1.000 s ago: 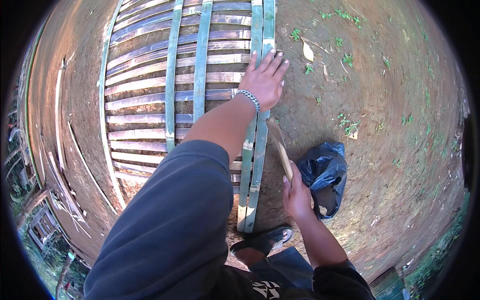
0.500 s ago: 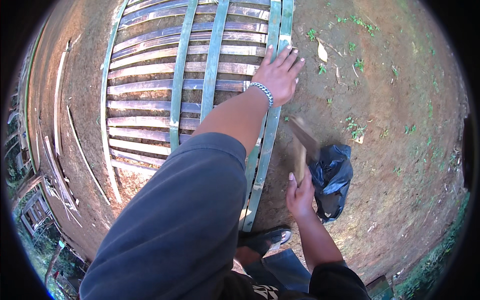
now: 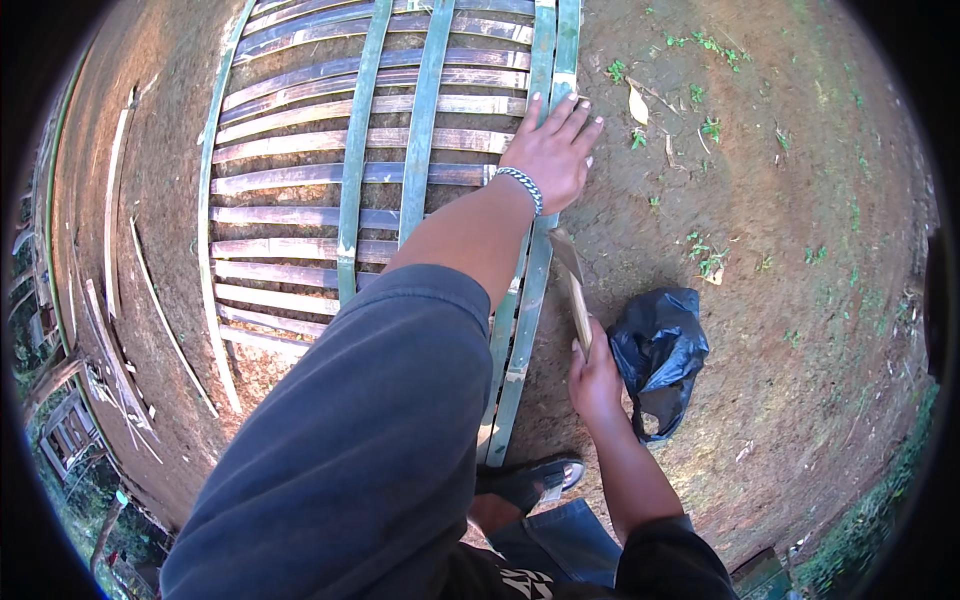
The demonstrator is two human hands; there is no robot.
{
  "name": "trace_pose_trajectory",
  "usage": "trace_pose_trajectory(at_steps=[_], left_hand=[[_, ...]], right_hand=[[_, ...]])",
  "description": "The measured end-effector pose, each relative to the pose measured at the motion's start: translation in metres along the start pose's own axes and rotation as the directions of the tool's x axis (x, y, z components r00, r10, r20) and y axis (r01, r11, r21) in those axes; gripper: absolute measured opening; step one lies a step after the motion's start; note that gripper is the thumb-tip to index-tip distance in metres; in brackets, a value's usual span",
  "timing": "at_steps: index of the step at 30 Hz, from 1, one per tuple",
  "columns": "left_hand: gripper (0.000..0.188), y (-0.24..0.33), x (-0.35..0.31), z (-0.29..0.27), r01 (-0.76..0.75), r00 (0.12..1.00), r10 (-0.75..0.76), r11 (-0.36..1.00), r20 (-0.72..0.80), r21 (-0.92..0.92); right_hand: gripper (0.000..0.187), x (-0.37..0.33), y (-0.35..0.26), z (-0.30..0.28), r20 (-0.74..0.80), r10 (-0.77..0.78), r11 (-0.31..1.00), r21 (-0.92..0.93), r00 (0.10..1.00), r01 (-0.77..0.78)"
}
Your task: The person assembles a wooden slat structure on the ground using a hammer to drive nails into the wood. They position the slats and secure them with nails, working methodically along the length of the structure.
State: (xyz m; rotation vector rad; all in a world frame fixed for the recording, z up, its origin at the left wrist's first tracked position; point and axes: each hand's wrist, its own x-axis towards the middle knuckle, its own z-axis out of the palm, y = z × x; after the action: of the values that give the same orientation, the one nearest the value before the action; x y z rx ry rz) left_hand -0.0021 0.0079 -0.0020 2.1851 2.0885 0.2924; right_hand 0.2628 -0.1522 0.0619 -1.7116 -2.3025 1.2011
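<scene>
A bamboo lattice panel (image 3: 361, 190) lies on the ground, brown cross slats running under long green strips. Over its right edge strips (image 3: 531, 320) my left hand (image 3: 548, 150) rests flat, fingers spread, a chain bracelet at the wrist. My right hand (image 3: 597, 385) is closed around the pale wooden handle of what looks like a machete (image 3: 567, 258). Its short dark blade, seen nearly edge-on, points up and left. The tip meets the edge strip in the picture, just below my left hand; contact I cannot tell. My left sleeve hides the panel's lower part.
A crumpled black plastic bag (image 3: 660, 350) lies just right of my right hand. My sandalled foot (image 3: 540, 482) is by the panel's lower end. Loose bamboo strips (image 3: 115, 345) lie on the soil at left. Small weeds (image 3: 704, 250) grow at right.
The machete has swung left and turned edge-on, its tip now at the panel's edge strip. My right hand has shifted slightly up. My left hand stays on the strips.
</scene>
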Motion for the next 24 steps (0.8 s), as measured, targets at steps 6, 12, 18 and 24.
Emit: trace_pose_trajectory(at_steps=[6, 12, 18, 24], left_hand=[[0.057, -0.001, -0.002, 0.0, -0.002, 1.0, 0.002, 1.0, -0.018, -0.023], [0.057, -0.002, -0.003, 0.001, -0.002, 1.0, 0.002, 1.0, -0.028, -0.006], [0.058, -0.001, -0.003, -0.002, -0.004, 1.0, 0.003, 1.0, -0.018, -0.025], [0.058, 0.0, -0.001, -0.001, -0.009, 1.0, 0.009, 1.0, -0.025, -0.022]], right_hand=[[0.053, -0.02, 0.016, 0.003, -0.202, -0.212, 0.963, 0.123, 0.956, 0.239], [0.058, -0.005, 0.018, 0.007, -0.131, -0.196, 0.981, -0.023, 0.972, 0.194], [0.058, 0.001, 0.011, 0.002, 0.085, 0.063, 0.988, -0.144, 0.994, -0.05], [0.052, -0.012, 0.03, -0.001, -0.047, -0.2, 0.979, 0.018, 0.979, 0.201]])
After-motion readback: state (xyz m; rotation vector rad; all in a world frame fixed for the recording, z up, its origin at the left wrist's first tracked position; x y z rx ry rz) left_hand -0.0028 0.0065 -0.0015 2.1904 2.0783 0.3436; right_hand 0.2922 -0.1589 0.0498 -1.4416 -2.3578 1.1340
